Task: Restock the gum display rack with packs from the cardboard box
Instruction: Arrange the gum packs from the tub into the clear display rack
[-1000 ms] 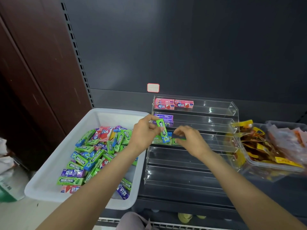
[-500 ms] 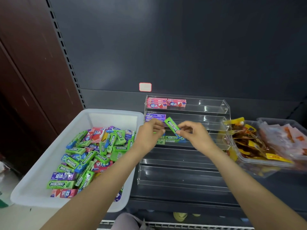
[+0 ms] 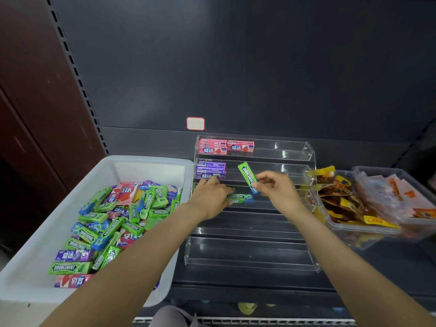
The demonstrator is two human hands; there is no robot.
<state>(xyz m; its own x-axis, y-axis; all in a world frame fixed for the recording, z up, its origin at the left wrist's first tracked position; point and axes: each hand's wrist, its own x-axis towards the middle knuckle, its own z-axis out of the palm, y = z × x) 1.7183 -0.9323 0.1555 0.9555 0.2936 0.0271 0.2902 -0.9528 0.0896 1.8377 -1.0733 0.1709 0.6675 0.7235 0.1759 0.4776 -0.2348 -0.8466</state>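
The green pack [image 3: 247,174] pinched in my right hand [image 3: 276,190] reads DOUBLEMINT along its face. The same word is on the green pack lying in the rack [image 3: 239,197] and on many green packs in the white tub [image 3: 70,267]. The pink packs [image 3: 213,150] carry Chinese characters. The wall sticker [image 3: 195,123] is too blurred to read.

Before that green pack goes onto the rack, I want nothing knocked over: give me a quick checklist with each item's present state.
1. Right hand pinches the green Doublemint pack by its lower end: ok.
2. Pack lies level for the tier: not ok, it is tilted.
3. Third tier of the clear rack has room right of the Doublemint pack already lying there: ok.
4. Left hand out of the way: not ok, it rests at that tier's left end.
5. Snack tub stands apart from the rack: cannot tell.
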